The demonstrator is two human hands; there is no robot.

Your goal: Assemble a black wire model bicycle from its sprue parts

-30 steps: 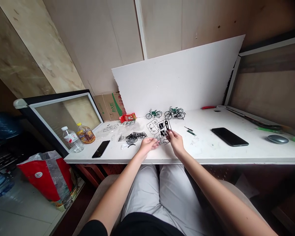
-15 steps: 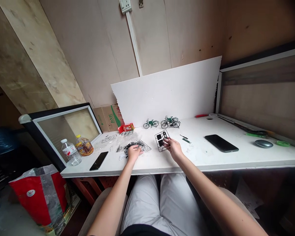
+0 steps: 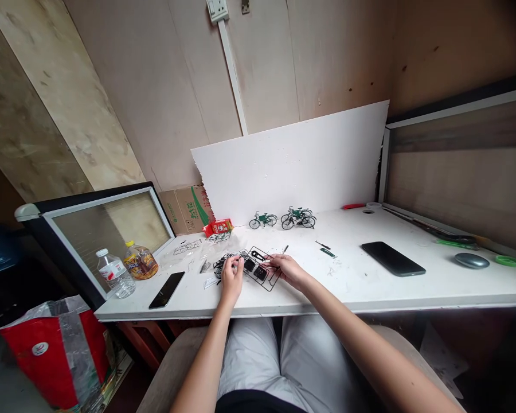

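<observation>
Between my hands, tilted above the white table, is a black plastic parts frame (image 3: 270, 285) with flat dark pieces and a ring-ended piece inside it. My right hand (image 3: 290, 272) pinches it at the right edge. At its upper left corner, the fingers of my left hand (image 3: 232, 279) are closed on the frame. Just behind the left hand lies a tangled pile of black plastic frames (image 3: 219, 265), partly covered by that hand. A small white slip (image 3: 210, 281) rests beside the pile.
Green model bicycles (image 3: 262, 219) stand at the back by a white board (image 3: 290, 166). Phones lie left (image 3: 167, 290) and right (image 3: 392, 258), with a mouse (image 3: 472, 260) beyond. Bottles (image 3: 116, 274) stand at the left edge. A small screwdriver (image 3: 322, 245) lies right of my hands.
My right hand has brought the parts frame left and turned it toward my left hand. My left hand has lifted from the pile to the frame's corner. The view has shifted slightly.
</observation>
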